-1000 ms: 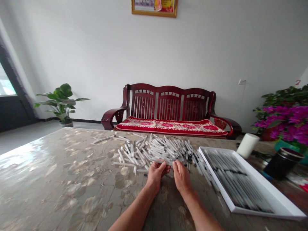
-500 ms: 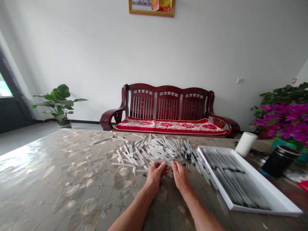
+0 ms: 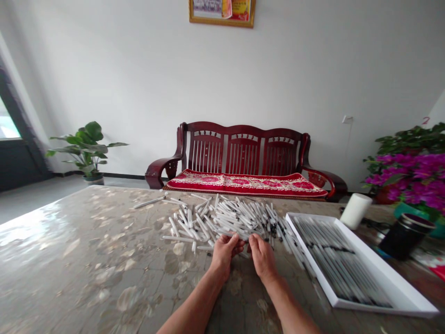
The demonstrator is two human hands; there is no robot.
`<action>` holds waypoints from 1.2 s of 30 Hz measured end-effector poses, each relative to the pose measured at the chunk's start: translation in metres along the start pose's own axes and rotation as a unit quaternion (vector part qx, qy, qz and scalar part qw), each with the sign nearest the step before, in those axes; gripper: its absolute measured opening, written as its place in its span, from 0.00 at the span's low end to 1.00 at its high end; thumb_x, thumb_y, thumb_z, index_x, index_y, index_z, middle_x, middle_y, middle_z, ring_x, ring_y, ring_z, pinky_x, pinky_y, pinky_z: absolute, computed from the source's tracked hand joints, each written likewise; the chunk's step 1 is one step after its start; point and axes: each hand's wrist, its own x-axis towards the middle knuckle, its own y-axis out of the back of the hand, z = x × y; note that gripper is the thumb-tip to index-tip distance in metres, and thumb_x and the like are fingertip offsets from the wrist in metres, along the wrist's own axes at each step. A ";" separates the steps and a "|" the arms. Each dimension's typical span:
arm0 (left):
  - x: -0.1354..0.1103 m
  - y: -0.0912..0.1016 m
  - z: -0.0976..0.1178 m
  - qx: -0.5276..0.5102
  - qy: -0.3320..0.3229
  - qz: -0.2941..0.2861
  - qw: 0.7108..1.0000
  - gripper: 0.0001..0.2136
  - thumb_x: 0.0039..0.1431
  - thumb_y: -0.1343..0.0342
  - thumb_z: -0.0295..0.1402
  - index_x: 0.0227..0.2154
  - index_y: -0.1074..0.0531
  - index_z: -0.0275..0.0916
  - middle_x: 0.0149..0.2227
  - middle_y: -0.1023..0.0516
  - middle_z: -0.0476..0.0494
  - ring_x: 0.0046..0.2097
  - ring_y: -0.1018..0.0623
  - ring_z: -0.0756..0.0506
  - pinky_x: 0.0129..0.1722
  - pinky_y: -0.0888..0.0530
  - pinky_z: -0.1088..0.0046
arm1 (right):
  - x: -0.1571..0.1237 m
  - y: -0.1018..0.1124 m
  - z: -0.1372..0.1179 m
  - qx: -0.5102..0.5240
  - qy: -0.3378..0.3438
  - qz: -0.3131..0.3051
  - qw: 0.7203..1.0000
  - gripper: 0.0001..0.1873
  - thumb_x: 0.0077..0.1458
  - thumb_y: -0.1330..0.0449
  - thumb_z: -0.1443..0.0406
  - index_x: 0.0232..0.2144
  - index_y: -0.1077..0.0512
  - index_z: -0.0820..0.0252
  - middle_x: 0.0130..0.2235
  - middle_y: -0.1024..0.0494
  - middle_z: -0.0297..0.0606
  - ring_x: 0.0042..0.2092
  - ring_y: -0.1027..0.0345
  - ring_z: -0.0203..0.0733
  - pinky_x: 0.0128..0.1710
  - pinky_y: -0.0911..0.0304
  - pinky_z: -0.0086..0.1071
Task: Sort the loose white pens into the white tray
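By the shallow white box (image 3: 382,260), at three o'clock from the hands, slim translucent pens (image 3: 347,260) with dark ends are held in two overlapping rows. The rest, white and grey with a few black parts, are heaped in a loose pile (image 3: 239,213) at twelve o'clock, just beyond the fingertips. The left hand (image 3: 225,250) and right hand (image 3: 261,255) are set near each other, thumbs uppermost, fingers drawn in towards the thumbs. A thin piece seems to be pinched between them, but it is blended with the pile behind, so whether either grip is closed on a pen cannot be told. The undersides of both hands are hidden. At two to three o'clock, a smooth white cylinder (image 3: 355,211) and a dark cup (image 3: 405,239) are seen, the cup's contents unclear. The glossy table (image 3: 86,260) is patterned with flowers and cut off below.
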 end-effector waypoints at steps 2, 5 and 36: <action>0.000 0.000 0.000 0.001 0.001 -0.001 1.000 0.18 0.34 0.26 0.40 0.24 0.26 0.35 0.22 0.21 0.47 0.26 0.22 0.50 0.27 0.25 0.77 | 0.000 0.000 -0.001 -0.002 0.023 -0.006 1.000 0.19 0.62 0.51 0.51 0.28 0.31 0.55 0.26 0.24 0.34 0.29 0.32 0.40 0.29 0.44 0.29; 0.000 0.000 0.000 0.004 0.004 -0.003 1.000 0.20 0.32 0.25 0.41 0.24 0.25 0.34 0.22 0.21 0.47 0.25 0.22 0.49 0.26 0.26 0.77 | 0.000 -0.001 0.001 -0.033 0.021 -0.006 0.999 0.19 0.62 0.52 0.51 0.26 0.32 0.55 0.24 0.25 0.34 0.27 0.32 0.40 0.27 0.46 0.29; -0.014 0.001 0.018 -0.024 0.316 -0.229 0.921 0.19 0.62 0.45 0.44 0.25 0.26 0.31 0.15 0.31 0.50 0.12 0.43 0.60 0.11 0.54 0.86 | 0.002 0.001 -0.007 0.281 -0.136 -0.027 0.950 0.22 0.53 0.49 0.52 0.13 0.44 0.53 0.12 0.44 0.25 0.14 0.54 0.32 0.14 0.57 0.28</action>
